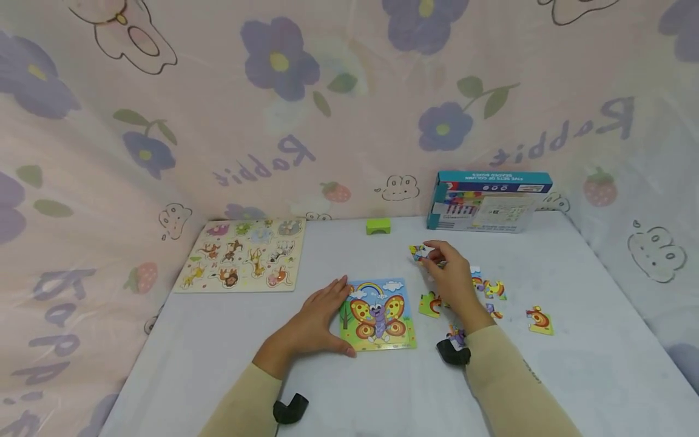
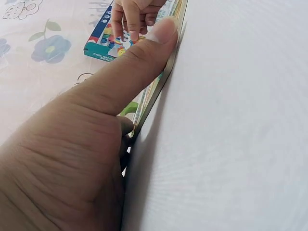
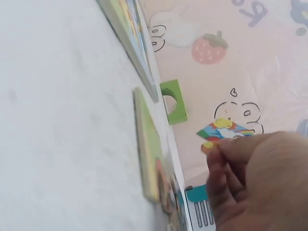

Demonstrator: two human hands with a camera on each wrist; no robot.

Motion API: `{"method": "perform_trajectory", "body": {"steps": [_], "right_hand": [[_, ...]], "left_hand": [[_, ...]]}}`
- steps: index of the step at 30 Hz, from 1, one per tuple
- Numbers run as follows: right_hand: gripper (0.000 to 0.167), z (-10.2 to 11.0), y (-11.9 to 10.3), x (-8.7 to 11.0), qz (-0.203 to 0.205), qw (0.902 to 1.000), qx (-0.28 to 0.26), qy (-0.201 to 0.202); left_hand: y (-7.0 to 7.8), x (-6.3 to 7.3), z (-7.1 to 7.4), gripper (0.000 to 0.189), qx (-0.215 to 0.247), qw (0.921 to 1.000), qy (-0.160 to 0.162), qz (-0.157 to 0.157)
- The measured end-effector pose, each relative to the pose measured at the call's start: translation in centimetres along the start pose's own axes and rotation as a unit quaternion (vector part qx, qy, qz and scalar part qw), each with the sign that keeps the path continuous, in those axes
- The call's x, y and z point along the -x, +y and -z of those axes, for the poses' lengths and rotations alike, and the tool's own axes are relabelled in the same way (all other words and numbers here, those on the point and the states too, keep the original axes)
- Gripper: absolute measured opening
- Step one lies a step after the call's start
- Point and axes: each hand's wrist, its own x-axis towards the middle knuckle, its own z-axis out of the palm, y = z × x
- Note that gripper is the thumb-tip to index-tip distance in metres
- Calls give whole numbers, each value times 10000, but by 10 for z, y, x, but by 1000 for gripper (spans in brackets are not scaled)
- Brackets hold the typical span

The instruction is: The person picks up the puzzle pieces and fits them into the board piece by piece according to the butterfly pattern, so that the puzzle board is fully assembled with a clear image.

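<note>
Where the sleeves (image 1: 251, 397) end, the left grip (image 1: 311, 325) lies spread along the left edge of the butterfly board (image 1: 378, 315), fingers at its upper corner and thumb at its lower one, bracing more than clasping. Light, even pressure there should keep the board from sliding on the white surface (image 1: 349, 397). To its right, loose pieces (image 1: 540, 320) lie scattered on both sides of the right grip (image 1: 457, 282), so that arm is best moved high to avoid brushing them. That grip pinches the held piece (image 1: 418, 252) between thumb and fingers, apparently off the surface, just beyond the board's upper right corner. Pinching one end leaves much of its picture readable; turning it to compare with the board's print, then lowering it flat, seems wise. Farther back, an animal board (image 1: 251, 287) lies to the left, with a green block (image 1: 378, 227) and a colourful box (image 1: 486, 203) standing behind.
</note>
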Motion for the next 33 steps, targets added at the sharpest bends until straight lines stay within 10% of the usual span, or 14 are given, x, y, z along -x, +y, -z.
{"method": "perform_trajectory", "body": {"steps": [11, 20, 26, 33], "right_hand": [[33, -27, -37, 17, -773, 9776, -1363, -1404], [30, -48, -53, 30, -884, 9719, -501, -2122], [27, -37, -62, 35, -74, 9707, 620, -2320], [48, -29, -67, 50, 1361, 9200, 1801, -3205]], "left_hand": [[0, 2, -3, 144, -124, 9997, 100, 160], [-3, 1, -2, 144, -240, 9996, 130, 101], [-2, 1, -2, 144, -267, 9996, 115, 65], [-1, 2, 0, 144, -314, 9994, 103, 39]]}}
